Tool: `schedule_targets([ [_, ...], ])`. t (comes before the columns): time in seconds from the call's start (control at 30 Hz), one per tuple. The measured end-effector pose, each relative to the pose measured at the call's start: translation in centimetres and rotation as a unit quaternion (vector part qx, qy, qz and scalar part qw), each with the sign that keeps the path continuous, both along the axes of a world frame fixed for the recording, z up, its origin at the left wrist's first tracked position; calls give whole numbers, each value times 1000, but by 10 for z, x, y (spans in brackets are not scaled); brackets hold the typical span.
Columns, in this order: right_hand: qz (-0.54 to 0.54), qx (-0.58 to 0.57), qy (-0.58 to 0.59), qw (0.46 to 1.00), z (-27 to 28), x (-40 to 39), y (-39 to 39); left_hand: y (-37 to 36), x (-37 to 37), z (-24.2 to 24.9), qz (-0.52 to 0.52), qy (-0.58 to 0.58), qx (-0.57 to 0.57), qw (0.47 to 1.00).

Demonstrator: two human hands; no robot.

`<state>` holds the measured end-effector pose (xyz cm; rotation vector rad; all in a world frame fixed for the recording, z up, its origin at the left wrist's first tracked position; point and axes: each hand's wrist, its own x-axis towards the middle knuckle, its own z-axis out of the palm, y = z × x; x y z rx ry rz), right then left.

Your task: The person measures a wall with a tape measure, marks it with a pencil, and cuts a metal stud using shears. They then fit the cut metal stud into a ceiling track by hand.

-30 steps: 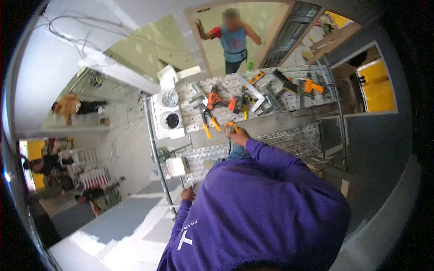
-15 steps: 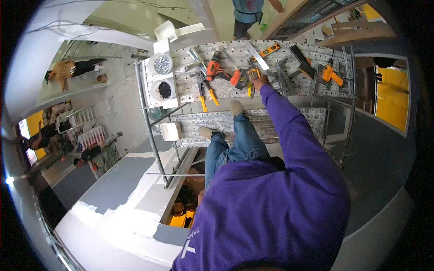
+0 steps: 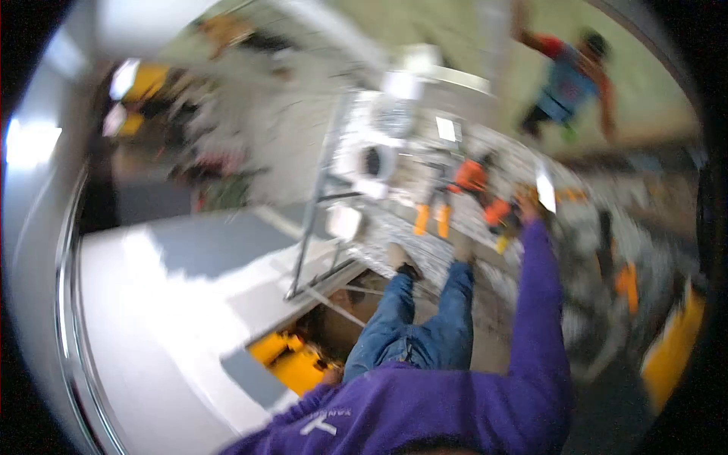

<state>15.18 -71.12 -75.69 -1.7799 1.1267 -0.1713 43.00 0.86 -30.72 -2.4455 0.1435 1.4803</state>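
Note:
My right hand [image 3: 526,206] reaches over the perforated metal platform, blurred by motion. It is beside an orange-and-black power tool [image 3: 497,215] and a bright flat metal blade [image 3: 545,189]; whether its fingers grip anything cannot be made out. A red-orange drill [image 3: 473,176] lies farther left, next to clamp-like pliers with orange handles [image 3: 433,216]. My left hand [image 3: 331,377] is low beside my hip, its fingers small and smeared. Yellow objects [image 3: 282,355] show near it in the opening below.
White tubs [image 3: 390,163] stand on the platform's left end, one with dark contents. A white container [image 3: 345,221] is lower, by the scaffold post [image 3: 309,231]. An orange tool [image 3: 627,287] lies at right. A person [image 3: 569,83] is beyond the platform. White-and-grey panel surface [image 3: 167,303] extends left.
The view has swung, so the platform now appears tilted and farther right. My left hand has come into view by my hip. My right hand remains near the orange-and-black tool.

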Motion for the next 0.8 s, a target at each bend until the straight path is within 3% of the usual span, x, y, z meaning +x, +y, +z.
schedule_targets([
  [0.07,-62,8,32,998,28,22,-33,20,-2,-3,-68,38,14,997],
  [0.13,-167,74,26,983,52,36,-63,67,-6,-33,-192,61,-125,972],
  [0.33,-248,112,18,962,89,97,-116,63,-23,-56,31,-28,-44,998],
  [0.37,-252,110,18,961,95,103,-122,39,-17,-32,-56,11,-70,996],
  [0.47,-257,105,30,960,115,115,-129,44,-24,-45,-55,-5,-74,996],
  [0.5,-266,102,37,958,125,109,-133,43,-29,-46,2,-59,-71,996],
  [0.6,-266,91,42,959,151,114,-136,52,-32,-58,-14,-32,-122,992],
  [0.63,-266,87,45,959,159,115,-139,52,-31,-62,-65,0,-143,988],
  [0.73,-270,69,49,959,188,108,-142,42,-44,-74,60,-56,-100,992],
  [0.8,-264,45,39,963,205,101,-143,26,-46,-80,39,-48,-90,994],
])
